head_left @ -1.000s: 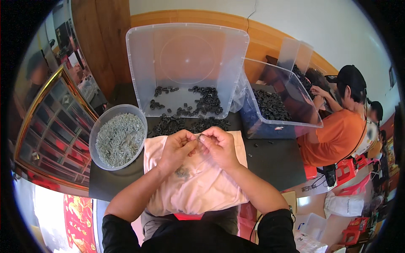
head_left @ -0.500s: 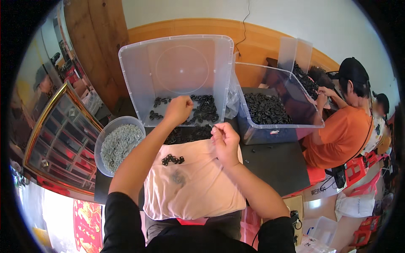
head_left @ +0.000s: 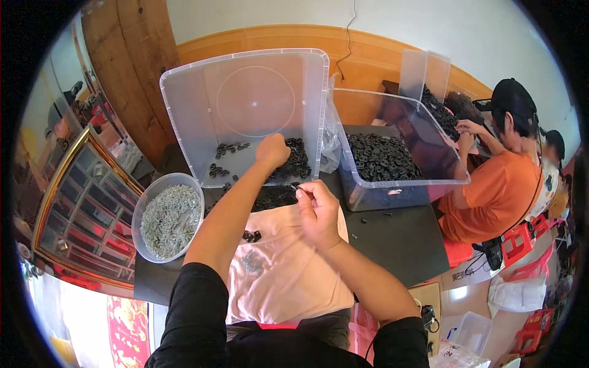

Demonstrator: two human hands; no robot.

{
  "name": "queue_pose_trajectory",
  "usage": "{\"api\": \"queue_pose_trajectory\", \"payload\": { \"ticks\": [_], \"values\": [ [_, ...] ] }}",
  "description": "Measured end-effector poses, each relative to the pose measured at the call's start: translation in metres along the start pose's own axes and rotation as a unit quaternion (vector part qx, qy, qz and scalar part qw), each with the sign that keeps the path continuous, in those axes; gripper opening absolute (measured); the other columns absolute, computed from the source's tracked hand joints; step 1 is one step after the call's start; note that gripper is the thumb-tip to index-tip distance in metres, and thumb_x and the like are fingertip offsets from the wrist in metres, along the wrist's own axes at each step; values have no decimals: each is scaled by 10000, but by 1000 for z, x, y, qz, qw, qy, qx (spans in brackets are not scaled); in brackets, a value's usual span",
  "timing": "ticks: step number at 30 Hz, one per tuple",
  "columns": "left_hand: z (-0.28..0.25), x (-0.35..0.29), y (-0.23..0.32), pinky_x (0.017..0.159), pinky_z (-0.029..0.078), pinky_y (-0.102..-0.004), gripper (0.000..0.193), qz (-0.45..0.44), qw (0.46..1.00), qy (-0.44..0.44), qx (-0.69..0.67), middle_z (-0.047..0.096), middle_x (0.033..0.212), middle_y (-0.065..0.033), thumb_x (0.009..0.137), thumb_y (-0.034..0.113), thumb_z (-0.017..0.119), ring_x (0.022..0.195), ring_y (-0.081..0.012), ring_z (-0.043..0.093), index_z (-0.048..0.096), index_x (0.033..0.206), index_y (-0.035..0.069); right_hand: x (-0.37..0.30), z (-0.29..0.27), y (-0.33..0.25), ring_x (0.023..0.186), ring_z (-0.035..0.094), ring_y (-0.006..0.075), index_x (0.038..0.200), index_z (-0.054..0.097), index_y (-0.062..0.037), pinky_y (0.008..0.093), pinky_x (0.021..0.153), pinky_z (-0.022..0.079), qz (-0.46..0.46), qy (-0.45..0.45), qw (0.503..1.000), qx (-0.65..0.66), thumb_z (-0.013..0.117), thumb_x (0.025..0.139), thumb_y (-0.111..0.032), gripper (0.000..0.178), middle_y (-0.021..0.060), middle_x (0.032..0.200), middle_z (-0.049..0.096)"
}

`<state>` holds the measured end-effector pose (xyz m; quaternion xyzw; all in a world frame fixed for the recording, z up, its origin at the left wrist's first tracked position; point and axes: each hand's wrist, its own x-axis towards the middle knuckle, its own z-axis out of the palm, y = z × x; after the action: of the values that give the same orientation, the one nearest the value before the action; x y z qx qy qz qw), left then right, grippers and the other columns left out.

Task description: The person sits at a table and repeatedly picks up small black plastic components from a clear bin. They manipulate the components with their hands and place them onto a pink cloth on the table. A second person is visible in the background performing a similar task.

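Note:
My left hand [head_left: 273,151] is curled down inside the upturned clear plastic box [head_left: 245,98], at a pile of small black plastic parts [head_left: 299,161]. Its fingertips are hidden behind the hand. In front of the box's lip, my right hand [head_left: 320,211] pinches a small dark piece [head_left: 295,187], too small to name. Below the hands a pink cloth [head_left: 288,270] lies over the near table edge and my lap. A few black parts [head_left: 251,236] rest on it, partly behind my left forearm, next to a small greyish patch.
At the left stands a round tub [head_left: 136,224] of small silvery pieces, like screws. A second clear bin [head_left: 374,197] holds many black parts at the right. Beyond it sits a co-worker in an orange shirt [head_left: 497,193], hands at another black heap. Loose bits [head_left: 364,221] lie on the dark table.
My left hand has moved right within the box, toward the right-hand pile. My right hand has shifted slightly left and down. The left forearm now covers part of the black cluster on the cloth.

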<state>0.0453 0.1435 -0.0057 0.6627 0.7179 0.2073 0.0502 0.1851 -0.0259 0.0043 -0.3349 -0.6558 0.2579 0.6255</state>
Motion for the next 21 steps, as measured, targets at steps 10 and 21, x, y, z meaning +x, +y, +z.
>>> {"api": "queue_pose_trajectory", "payload": {
  "ticks": [10,21],
  "values": [
    [-99,-105,-8,514,477,-219,87,-69,752,-210,-621,628,795,-128,875,76,511,612,-128,593,524,880,-10,-1,1,4,585,489,87,802,527,6,215,502,409,20,8,998,61,573,794,21,50,62,738,521],
    [-80,-188,-58,588,493,-229,70,-108,593,-243,-760,602,790,-74,835,31,586,681,-138,599,542,889,22,-4,1,-25,702,584,129,822,566,11,239,580,496,196,-200,909,310,531,821,-22,48,82,877,583]
  ]
}}
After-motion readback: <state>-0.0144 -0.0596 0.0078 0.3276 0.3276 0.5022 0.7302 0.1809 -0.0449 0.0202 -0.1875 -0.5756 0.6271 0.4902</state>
